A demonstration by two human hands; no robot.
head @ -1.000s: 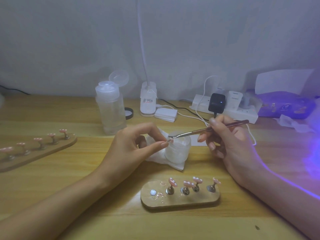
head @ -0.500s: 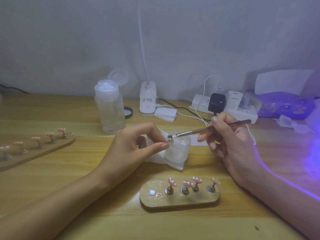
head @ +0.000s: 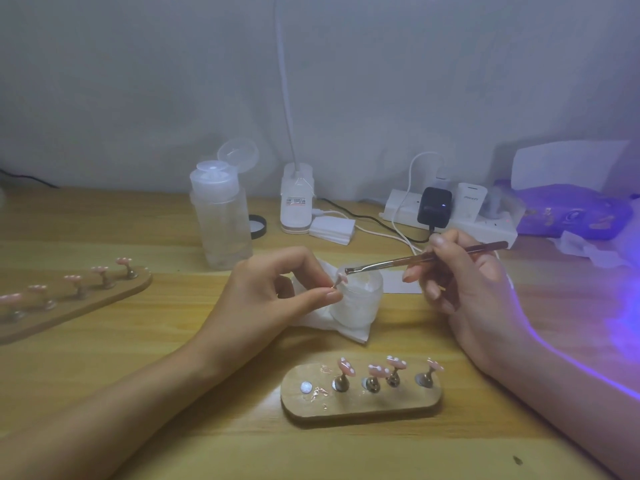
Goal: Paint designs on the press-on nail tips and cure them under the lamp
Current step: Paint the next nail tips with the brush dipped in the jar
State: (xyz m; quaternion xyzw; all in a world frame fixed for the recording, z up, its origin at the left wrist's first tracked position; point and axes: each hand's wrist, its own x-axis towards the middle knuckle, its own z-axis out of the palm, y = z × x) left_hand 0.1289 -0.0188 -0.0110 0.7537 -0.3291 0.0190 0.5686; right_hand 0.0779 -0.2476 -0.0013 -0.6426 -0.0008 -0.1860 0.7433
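Head view, wooden worktop (head: 138,393), my left hand (head: 270,299) pinching a tiny stand, my right hand (head: 467,292) gripping a slim brush (head: 398,263), white jar (head: 360,303) between them, pink nail tip (head: 340,279) on the stand at the jar's rim, bristles just beside it.

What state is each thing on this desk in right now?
left hand, pinches one mounted nail tip.
right hand, holds the brush, bristles near that tip.
jar, uncapped, upright on tissue.
pump bottle, cap flipped open.
near holder, four tips standing, one magnet bare.
black charger, plugged in.
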